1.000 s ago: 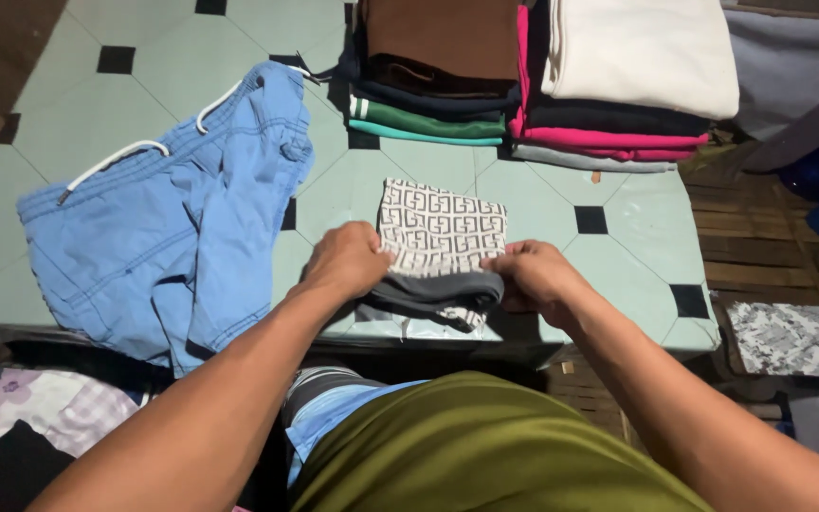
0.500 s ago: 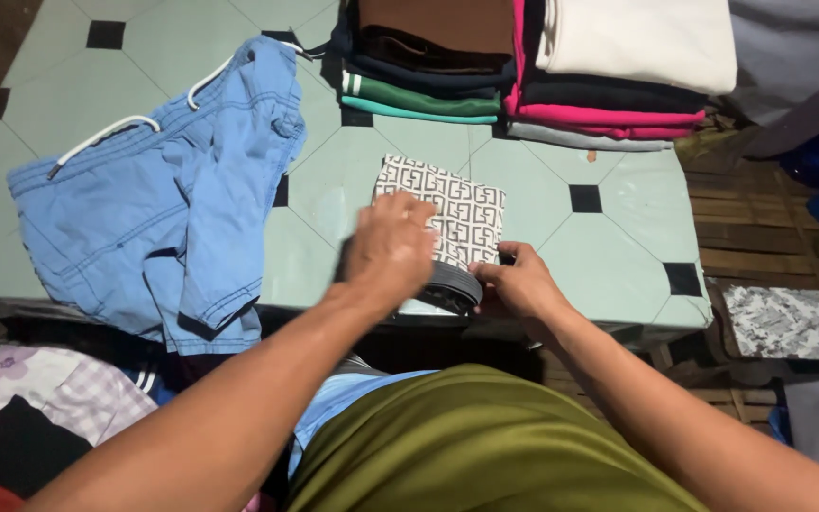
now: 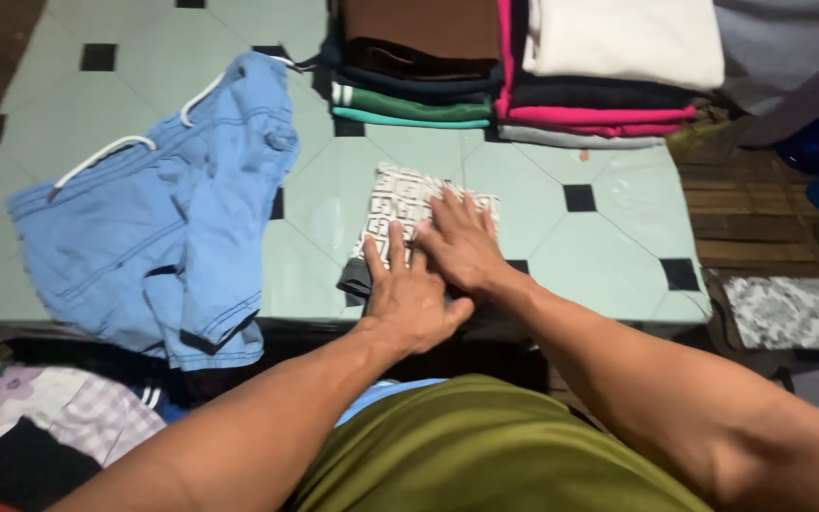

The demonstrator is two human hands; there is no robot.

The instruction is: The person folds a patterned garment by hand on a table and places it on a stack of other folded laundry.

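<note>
Pressing: both hands flat on a small folded cloth (image 3: 400, 204), white with a dark blocky pattern and a dark grey edge at the near side.
Place of the cloth: near the front edge of the table (image 3: 609, 246), about in the middle, lying flat on the pale green top.
Left hand (image 3: 409, 299): palm down on the near part of the cloth, fingers (image 3: 395, 248) straight and a little apart, gripping nothing.
Right hand (image 3: 462, 246): palm down on the cloth too, just beside the left hand and partly over it, fingers (image 3: 455, 210) spread wide, gripping nothing.
Arms: both bare, reaching in from the bottom, over an olive green shirt (image 3: 485, 446).
Table top: pale green tiles with small black squares.
Left of the cloth: light blue shorts (image 3: 154, 237) with a white cord, spread out loose, one leg hanging over the front edge, well apart from the hands.
Behind the cloth: a stack of folded clothes (image 3: 414, 66), brown on top, then dark ones, then green.
Beside that stack: a second stack (image 3: 609, 85) with a white piece on top and pink, dark and grey under it, touching the first.
Bottom left, below the table: a heap of mixed clothes (image 3: 40, 427), checked, flowery, black and red.
Right side: wooden boards (image 3: 751, 209) and a grey speckled cloth (image 3: 789, 308).
</note>
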